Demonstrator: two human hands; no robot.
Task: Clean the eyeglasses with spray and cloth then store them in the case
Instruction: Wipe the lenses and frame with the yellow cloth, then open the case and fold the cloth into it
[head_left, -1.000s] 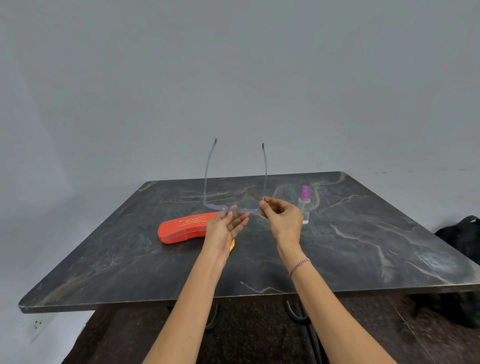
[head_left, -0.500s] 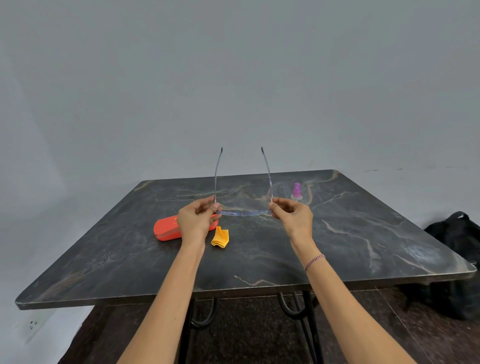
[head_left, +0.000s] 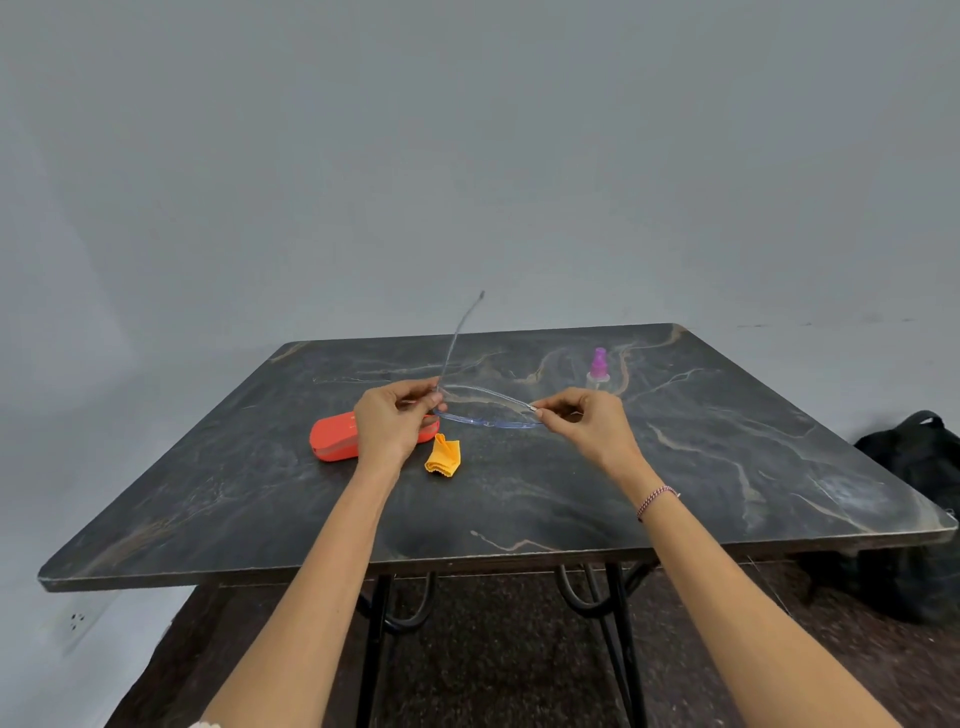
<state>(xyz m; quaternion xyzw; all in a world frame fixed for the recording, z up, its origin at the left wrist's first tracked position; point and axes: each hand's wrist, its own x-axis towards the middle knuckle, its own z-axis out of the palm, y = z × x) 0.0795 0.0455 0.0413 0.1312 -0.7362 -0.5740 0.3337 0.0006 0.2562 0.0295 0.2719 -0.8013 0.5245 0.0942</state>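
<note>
Clear eyeglasses (head_left: 488, 418) pinched between left hand (head_left: 392, 423) and right hand (head_left: 587, 421); one temple folded, one upright. Likely folding for storage; next needs the orange case (head_left: 332, 441) opened.

A dark charcoal marble pattern is seen on the table (head_left: 571, 493), crossed by thin tan and pale grey veins, with a lighter worn edge along the near side. An orange-red colour is shown by the case (head_left: 332, 441) at the left, with a greyish seam along its near side. The cloth (head_left: 443, 457) is coloured yellow-orange. The eyeglasses (head_left: 488, 422) are seen as clear with a faint blue tint, darkening to grey at the raised temple tip. The spray bottle (head_left: 598, 368), at the far right, is topped in bright purple over a clear body. A pink-and-white braided bracelet (head_left: 655, 499) is noted. The wall (head_left: 467, 156) is plain pale grey, the bag (head_left: 914, 457) black, the floor (head_left: 493, 649) dark speckled brown.
</note>
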